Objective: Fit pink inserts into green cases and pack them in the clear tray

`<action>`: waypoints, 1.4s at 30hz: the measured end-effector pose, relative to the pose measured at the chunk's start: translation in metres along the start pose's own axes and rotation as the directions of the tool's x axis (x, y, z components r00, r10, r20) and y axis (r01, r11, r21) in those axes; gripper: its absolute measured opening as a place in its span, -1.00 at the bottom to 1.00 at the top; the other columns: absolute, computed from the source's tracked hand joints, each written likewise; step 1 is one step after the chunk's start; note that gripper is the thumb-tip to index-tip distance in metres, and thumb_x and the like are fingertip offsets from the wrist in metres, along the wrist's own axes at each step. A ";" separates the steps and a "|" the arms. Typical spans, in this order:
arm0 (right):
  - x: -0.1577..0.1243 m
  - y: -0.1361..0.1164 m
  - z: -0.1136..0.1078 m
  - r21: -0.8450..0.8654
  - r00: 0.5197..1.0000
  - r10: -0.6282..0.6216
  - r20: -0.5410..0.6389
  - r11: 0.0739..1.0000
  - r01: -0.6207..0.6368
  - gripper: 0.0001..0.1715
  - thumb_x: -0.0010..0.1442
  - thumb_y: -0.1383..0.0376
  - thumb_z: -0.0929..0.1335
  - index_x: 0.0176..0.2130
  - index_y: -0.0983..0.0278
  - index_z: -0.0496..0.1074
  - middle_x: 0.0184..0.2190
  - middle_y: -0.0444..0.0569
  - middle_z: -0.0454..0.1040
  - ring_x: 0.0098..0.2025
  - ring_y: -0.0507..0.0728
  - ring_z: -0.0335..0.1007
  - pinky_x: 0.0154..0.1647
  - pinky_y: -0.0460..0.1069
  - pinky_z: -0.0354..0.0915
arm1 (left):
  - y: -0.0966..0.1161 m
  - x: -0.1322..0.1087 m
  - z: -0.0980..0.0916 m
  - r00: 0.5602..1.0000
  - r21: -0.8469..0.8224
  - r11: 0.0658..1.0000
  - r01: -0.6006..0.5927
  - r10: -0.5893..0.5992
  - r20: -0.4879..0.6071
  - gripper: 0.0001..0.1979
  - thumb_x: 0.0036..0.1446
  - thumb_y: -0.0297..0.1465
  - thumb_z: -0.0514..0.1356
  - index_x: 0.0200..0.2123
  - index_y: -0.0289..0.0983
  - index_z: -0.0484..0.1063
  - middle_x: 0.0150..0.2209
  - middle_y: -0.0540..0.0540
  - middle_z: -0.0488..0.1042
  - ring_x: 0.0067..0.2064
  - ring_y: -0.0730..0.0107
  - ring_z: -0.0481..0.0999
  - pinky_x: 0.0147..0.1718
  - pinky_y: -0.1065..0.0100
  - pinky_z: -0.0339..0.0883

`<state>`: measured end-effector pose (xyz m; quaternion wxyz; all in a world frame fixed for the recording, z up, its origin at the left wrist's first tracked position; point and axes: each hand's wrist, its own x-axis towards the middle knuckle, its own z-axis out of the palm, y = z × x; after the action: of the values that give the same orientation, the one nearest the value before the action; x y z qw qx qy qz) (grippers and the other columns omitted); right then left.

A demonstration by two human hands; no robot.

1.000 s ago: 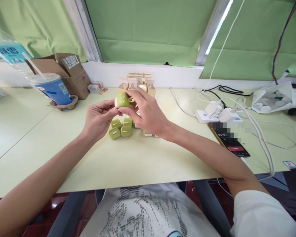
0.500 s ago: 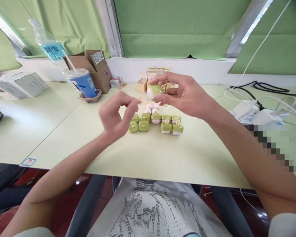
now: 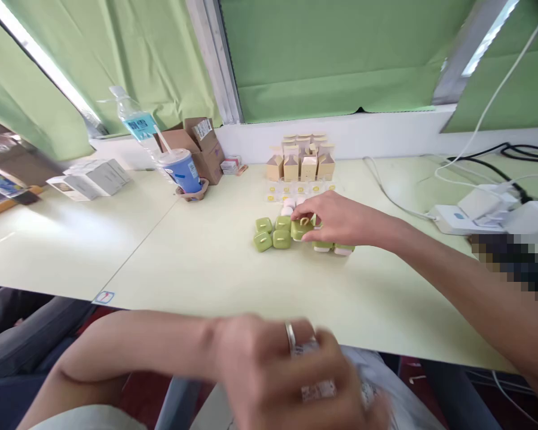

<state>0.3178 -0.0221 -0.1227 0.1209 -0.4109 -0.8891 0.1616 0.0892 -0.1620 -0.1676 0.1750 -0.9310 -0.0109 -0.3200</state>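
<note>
The near edge of the table (image 3: 215,275) is overlapped by the left hand (image 3: 291,376), which is held low over the lap and is blurred by motion; whether its fingers are closed cannot be told. Between that hand and the grouped pieces, a wide stretch of tabletop is left for movement, and another is left toward the cup (image 3: 182,171) on the left. The right side is bounded by the power strip (image 3: 448,220), well apart from the pieces, and by the right forearm, which is stretched across the table from the near right. The far side is limited by a row of small cartons (image 3: 291,169) stood near the wall, with a clear tray (image 3: 271,192) just in front of them.

The green-topped case (image 3: 301,232) is clasped between the thumb and fingers of the right hand (image 3: 336,218), low at the tabletop; the two hands are kept well apart. Just left of the case, four green lids (image 3: 281,239) are grouped. White pieces (image 3: 288,207) are seen on its far side, and further cases (image 3: 343,249) are partly covered by the right hand on the near right.
</note>
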 end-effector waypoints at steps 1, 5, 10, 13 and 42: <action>0.001 0.000 0.002 -0.029 0.999 0.007 0.036 1.000 -0.006 -0.67 0.23 0.38 0.63 0.01 0.27 0.79 -0.07 0.04 0.80 -0.07 0.26 0.68 -0.12 0.05 0.40 | -0.025 -0.001 0.009 0.977 0.085 0.991 -0.103 0.117 -0.180 -0.82 0.35 -0.40 0.44 -0.26 0.07 0.76 -0.40 0.08 0.69 -0.43 0.39 0.68 -0.66 0.27 0.39; 0.005 -0.001 0.012 -0.093 0.991 -0.012 0.131 0.995 0.024 -0.75 0.29 0.33 0.62 -0.02 0.28 0.78 -0.08 0.08 0.74 -0.04 0.28 0.61 -0.12 0.05 0.32 | -0.131 -0.042 0.036 0.939 0.153 0.962 0.227 -0.174 -0.298 -0.78 0.40 -0.55 0.26 -0.14 -0.14 0.67 -0.49 0.08 0.57 -0.54 0.47 0.50 -0.56 0.34 0.28; 0.008 -0.002 0.023 -0.165 0.985 0.013 0.173 0.986 0.016 -0.80 0.35 0.30 0.60 -0.02 0.30 0.72 -0.11 0.09 0.69 -0.04 0.29 0.56 -0.14 0.05 0.26 | -0.192 -0.113 0.059 0.768 0.070 0.812 0.580 -0.516 -0.379 -0.80 0.49 -0.37 0.26 -0.16 -0.24 0.71 -0.47 -0.01 0.62 -0.54 0.50 0.44 -0.47 0.39 0.28; 0.009 -0.003 0.024 -0.190 0.980 0.062 0.190 0.981 -0.025 -0.87 0.35 0.31 0.60 -0.12 0.29 0.67 -0.12 0.08 0.69 -0.10 0.25 0.55 -0.18 0.06 0.22 | -0.192 -0.127 0.064 0.736 0.040 0.790 0.612 -0.551 -0.394 -0.81 0.46 -0.40 0.28 -0.16 -0.24 0.74 -0.47 0.00 0.64 -0.54 0.51 0.46 -0.45 0.42 0.31; 0.015 0.008 0.011 -0.084 0.978 0.173 0.117 0.983 -0.164 -0.85 0.43 0.43 0.51 -0.23 0.25 0.56 -0.27 -0.04 0.71 -0.24 0.12 0.57 -0.24 -0.01 0.29 | -0.188 -0.129 0.074 0.833 0.110 0.840 0.532 -0.496 -0.244 -0.81 0.41 -0.44 0.24 -0.14 -0.20 0.70 -0.49 0.02 0.64 -0.54 0.45 0.52 -0.43 0.39 0.35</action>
<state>0.3099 -0.0081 -0.1348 0.0362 -0.4782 -0.8622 0.1633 0.0056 0.0512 -0.2387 0.1625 -0.8366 -0.2709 -0.4476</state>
